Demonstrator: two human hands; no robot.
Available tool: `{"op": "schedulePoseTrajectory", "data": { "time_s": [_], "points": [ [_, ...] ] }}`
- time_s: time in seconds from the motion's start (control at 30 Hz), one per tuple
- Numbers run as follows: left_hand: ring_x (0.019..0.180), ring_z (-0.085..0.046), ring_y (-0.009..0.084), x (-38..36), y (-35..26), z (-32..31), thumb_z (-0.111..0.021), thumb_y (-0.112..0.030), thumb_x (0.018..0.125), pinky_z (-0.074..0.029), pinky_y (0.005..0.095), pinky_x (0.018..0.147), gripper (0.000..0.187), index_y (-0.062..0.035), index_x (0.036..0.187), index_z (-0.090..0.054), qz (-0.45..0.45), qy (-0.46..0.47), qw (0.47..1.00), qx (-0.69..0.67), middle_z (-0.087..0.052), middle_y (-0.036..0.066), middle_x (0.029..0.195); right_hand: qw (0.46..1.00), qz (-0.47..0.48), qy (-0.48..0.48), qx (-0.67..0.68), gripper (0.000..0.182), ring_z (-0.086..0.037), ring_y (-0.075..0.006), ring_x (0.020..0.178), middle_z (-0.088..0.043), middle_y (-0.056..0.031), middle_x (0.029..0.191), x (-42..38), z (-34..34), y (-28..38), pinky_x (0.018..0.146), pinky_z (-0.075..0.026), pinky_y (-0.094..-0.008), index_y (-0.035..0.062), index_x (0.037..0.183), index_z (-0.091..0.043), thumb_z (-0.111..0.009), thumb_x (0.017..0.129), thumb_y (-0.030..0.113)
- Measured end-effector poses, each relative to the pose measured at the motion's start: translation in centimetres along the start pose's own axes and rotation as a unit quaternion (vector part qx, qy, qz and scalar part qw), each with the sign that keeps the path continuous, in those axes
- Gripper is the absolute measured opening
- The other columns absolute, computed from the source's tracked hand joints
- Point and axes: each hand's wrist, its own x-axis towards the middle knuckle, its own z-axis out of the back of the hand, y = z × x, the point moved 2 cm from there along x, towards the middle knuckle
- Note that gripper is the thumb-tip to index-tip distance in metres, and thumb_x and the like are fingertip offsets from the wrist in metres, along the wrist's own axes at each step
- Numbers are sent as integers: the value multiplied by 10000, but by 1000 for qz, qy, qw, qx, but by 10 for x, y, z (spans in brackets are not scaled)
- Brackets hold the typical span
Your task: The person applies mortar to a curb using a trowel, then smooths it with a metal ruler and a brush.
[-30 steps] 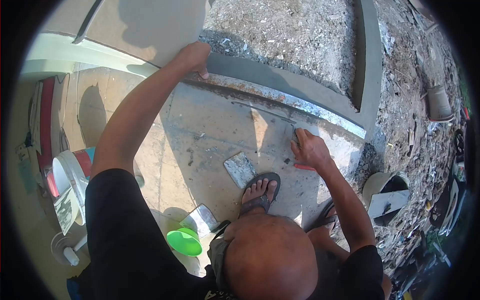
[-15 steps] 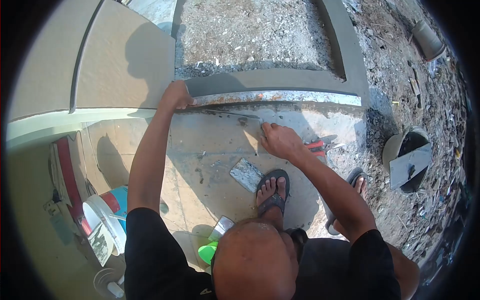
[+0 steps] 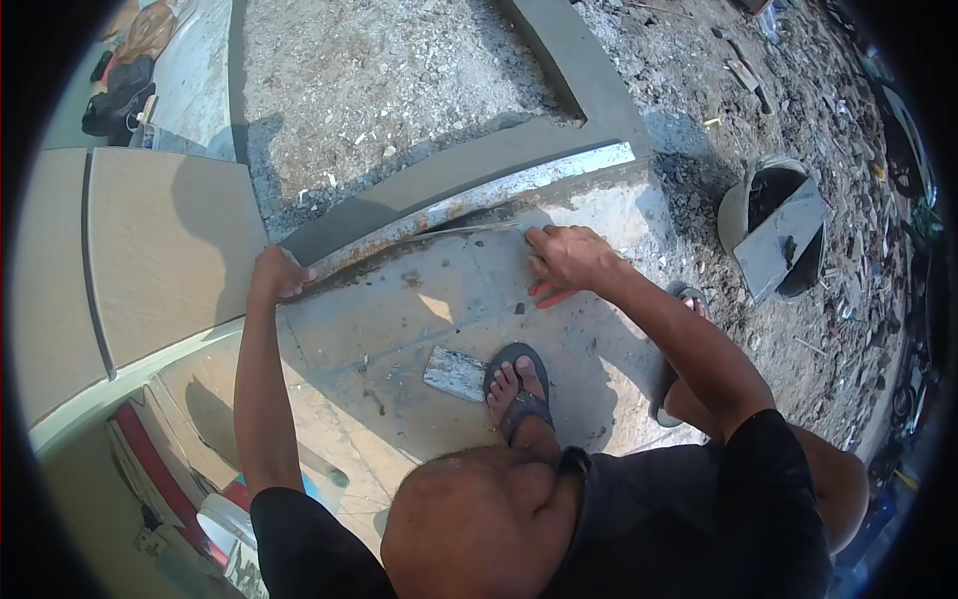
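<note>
A long white, rust-stained straightedge (image 3: 544, 178) lies along the grey cement edging (image 3: 399, 197). My left hand (image 3: 277, 276) is closed on its near left end, thumb along the tip. A thin, slightly bowed strip (image 3: 469, 231) runs beside the straightedge on my side, above the dusty tiled floor. At that strip's right end my right hand (image 3: 574, 258) is closed, with the fingertips pinched on it. Just below the right hand show the red handles of a tool (image 3: 549, 295), partly covered by that hand.
A scrap of speckled board (image 3: 454, 373) lies by my sandalled foot (image 3: 517, 389). Large beige tiles (image 3: 180, 260) border the left side. A bucket (image 3: 736, 215) with a flat board across it stands on rubble at right. A white bucket (image 3: 225, 521) is at lower left.
My view has turned, so the straightedge now slants up to the right. Both hands keep their grips. The red-handled tool now sits partly behind my right hand.
</note>
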Motion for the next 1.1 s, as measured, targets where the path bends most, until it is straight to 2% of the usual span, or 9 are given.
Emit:
{"op": "schedulePoseTrajectory", "data": {
  "time_s": [0.43,0.5,0.53,0.57,0.63,0.77,0.93,1.0,1.1],
  "points": [
    [476,-621,163,-2,-3,-2,-842,-149,705,-489,301,474,240,24,655,-684,-29,4,1000,10,-668,112,599,986,-104,-78,-102,271,-623,-406,708,-626,-212,782,-152,116,-93,642,-496,-466,8,993,-544,-633,819,195],
    [508,-631,198,-12,-13,1,-845,-152,687,-494,336,520,248,26,654,-677,-40,-22,996,78,-664,126,603,987,-162,2,6,285,-624,-351,654,-615,-184,734,-177,115,-87,614,-488,-426,-15,1013,-545,-610,812,177],
    [508,-631,198,-17,-20,1,-845,-152,687,-494,336,520,248,26,654,-677,-52,-23,995,80,-664,126,603,975,-182,-35,124,261,-604,-310,612,-603,-156,715,-189,97,-87,595,-481,-406,-13,1012,-554,-582,821,162],
    [537,-636,218,-25,-32,-1,-846,-153,681,-497,351,553,245,24,667,-677,-86,-69,991,81,-663,132,611,948,-198,-74,239,241,-584,-270,569,-591,-128,695,-199,69,-88,576,-474,-385,-12,1011,-563,-555,830,147],
    [565,-641,238,-34,-63,-8,-846,-154,675,-500,367,585,244,23,680,-678,-126,-111,983,79,-661,139,619,788,-320,-114,513,163,-553,-213,522,-553,-90,668,-196,20,-60,525,-459,-357,12,946,-559,-511,867,147],
    [603,-638,276,-45,-140,-34,-866,-231,688,-490,382,618,310,17,745,-689,-239,-94,966,-21,-657,167,649,506,-286,-215,785,173,-533,-202,490,-548,-103,662,-135,-35,3,471,-465,-363,43,820,-515,-470,925,173],
    [653,-661,318,-47,-212,-57,-859,-243,708,-497,403,643,306,9,786,-705,-308,-43,950,16,-678,179,700,399,-202,-303,842,162,-531,-224,485,-539,-110,655,-45,-72,41,474,-473,-371,41,865,-505,-432,949,159],
    [729,-687,338,-47,-225,-64,-854,-258,715,-505,416,696,299,-14,833,-727,-296,-21,953,66,-701,177,751,307,-198,-295,883,156,-536,-228,496,-550,-112,672,-24,-78,50,491,-479,-368,47,883,-496,-429,957,166],
    [748,-684,349,-44,-229,-69,-848,-261,723,-508,415,723,300,-14,846,-729,-303,-35,948,91,-709,178,777,327,-171,-319,873,149,-553,-233,559,-537,-103,702,-4,-80,57,523,-496,-387,64,908,-480,-454,942,207]
  ]
}}
